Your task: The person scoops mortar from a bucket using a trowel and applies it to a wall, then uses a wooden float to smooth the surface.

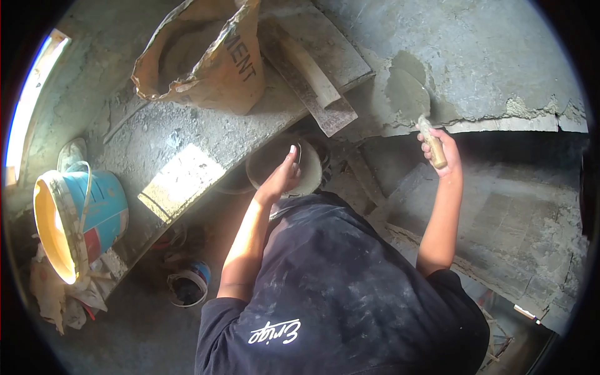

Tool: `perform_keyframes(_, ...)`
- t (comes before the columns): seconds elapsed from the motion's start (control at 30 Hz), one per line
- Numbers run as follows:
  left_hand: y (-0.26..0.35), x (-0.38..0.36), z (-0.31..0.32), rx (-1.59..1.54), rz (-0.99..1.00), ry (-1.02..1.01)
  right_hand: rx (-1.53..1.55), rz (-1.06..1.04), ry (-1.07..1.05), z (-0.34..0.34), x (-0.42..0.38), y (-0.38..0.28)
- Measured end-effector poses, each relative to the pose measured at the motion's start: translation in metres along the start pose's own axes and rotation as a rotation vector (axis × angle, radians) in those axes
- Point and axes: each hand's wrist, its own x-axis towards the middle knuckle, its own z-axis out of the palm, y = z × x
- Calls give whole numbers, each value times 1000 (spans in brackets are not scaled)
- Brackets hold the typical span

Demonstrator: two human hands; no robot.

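My right hand (440, 150) is wrapped round the pale handle of a trowel (410, 94). Its wide blade lies against the grey cement surface, over a darker, wet-looking patch (406, 65). Close in front of my body, my left hand (281, 178) is over a round grey bucket (310, 172), with the thumb stretched out and the other fingers curled. A thin wire handle seems to run beside those fingers, and the hand appears to hold the bucket by it. The fingers' undersides are hidden.
An opened paper cement bag (240, 75) and a wooden float (312, 87) rest on the slab at the upper left. A blue paint bucket (103, 206) lies tipped on its side. Below stands a smaller bucket (187, 287). A rough concrete ledge (500, 125) runs along the right.
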Motion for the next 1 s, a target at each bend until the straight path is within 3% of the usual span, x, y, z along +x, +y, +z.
perform_keyframes(0.1, -3, 7, -3, 65, -7, -10, -55, -13, 65, -16, 24, 1)
perform_keyframes(0.17, -4, 9, -7, 115, 10, -58, 37, 35, -12, -39, 31, -1)
perform_keyframes(0.2, -4, 9, -8, 112, 8, -59, -39, 18, 85, -31, 16, -2)
perform_keyframes(0.37, 3, -3, 4, 89, 13, -4, 134, -10, 13, -14, -27, 13)
perform_keyframes(0.57, 2, 8, 1, 143, -36, -26, 114, 7, -16, -15, 23, 4)
perform_keyframes(0.7, 8, 4, 8, 158, 4, -41, 127, -7, 57, -15, -6, 13)
perform_keyframes(0.83, 0, 7, 12, 142, 30, -61, 152, -20, -2, -7, -20, 22)
perform_keyframes(1.0, 5, 10, 9, 185, -5, -88, 120, 36, -118, -3, 37, 11)
